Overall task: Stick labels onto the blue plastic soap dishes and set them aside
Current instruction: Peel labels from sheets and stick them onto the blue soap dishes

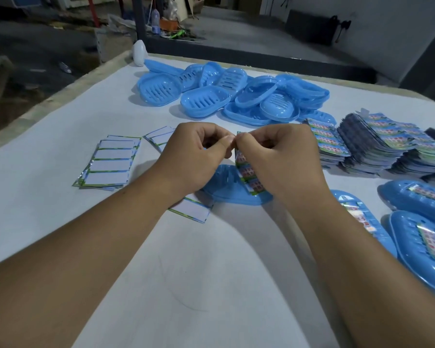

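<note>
Head view: a strip of colourful printed labels [246, 172] is pinched at its top edge between the fingers [226, 143] of the left hand [194, 156] and those of the right hand [279, 159], the fingertips of both hands meeting just above the middle of the white-covered bench [211, 272]. Both sets of fingers are curled closed around that top edge. The strip hangs down tilted, its lower end lying over a blue oval plastic soap dish [226, 189] that rests upside down on the bench directly beneath the hands.

Beyond the hands, a loose heap of unlabelled blue slotted plastic soap dishes [231, 94] is piled near the far edge of the bench. To the right of the hands, thick stacks of printed label sheets [377, 149] are ranged side by side. At the near right, several blue soap dishes carrying stuck-on labels [427, 234] are laid close together, some touching.

To the left of the hands, a fanned pile of white backing sheets with green borders [111, 164] is spread flat, and further backing sheets [158, 138] are seen partly behind the left hand. One more backing sheet [194, 209] lies under the left wrist, beside the upturned dish. A small white rounded object [139, 53] stands at the far left corner of the bench; what it is cannot be told.
</note>
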Demonstrator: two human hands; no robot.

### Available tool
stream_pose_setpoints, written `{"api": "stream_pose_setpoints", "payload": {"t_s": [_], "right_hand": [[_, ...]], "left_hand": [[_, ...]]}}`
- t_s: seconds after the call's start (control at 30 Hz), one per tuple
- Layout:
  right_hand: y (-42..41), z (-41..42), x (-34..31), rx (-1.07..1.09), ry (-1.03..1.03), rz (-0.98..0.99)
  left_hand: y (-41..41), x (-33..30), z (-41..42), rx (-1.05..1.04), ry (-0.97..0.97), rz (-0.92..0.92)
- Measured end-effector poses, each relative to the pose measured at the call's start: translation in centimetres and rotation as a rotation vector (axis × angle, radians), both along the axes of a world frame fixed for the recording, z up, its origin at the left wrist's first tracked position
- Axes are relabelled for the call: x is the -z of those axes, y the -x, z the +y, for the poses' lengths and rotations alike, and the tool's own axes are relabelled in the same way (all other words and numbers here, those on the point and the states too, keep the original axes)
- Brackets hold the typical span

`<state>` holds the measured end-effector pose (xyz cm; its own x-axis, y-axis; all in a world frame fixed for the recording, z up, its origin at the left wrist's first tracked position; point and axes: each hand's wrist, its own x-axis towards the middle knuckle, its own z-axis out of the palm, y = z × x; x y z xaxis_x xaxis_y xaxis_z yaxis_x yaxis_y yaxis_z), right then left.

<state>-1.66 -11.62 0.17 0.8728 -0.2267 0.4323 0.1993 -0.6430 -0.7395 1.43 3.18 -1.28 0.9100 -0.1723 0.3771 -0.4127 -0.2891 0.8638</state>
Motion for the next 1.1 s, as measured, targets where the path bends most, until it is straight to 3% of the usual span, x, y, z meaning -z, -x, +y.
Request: {"api": "stream_pose_setpoints", "payload": {"t_s": [0.43,1.1], "right_hand": [[0.4,-0.6,-0.6,-0.021,-0.174,0.075],[0.1,-1.2,-0.8,0.080,-0.443,0.110]], "left_hand": [[-0.4,0.2,0.1,-0.136,0.043,0.081],[-1.0,0.1,1.3,-0.282,-0.014,0.015]]}}
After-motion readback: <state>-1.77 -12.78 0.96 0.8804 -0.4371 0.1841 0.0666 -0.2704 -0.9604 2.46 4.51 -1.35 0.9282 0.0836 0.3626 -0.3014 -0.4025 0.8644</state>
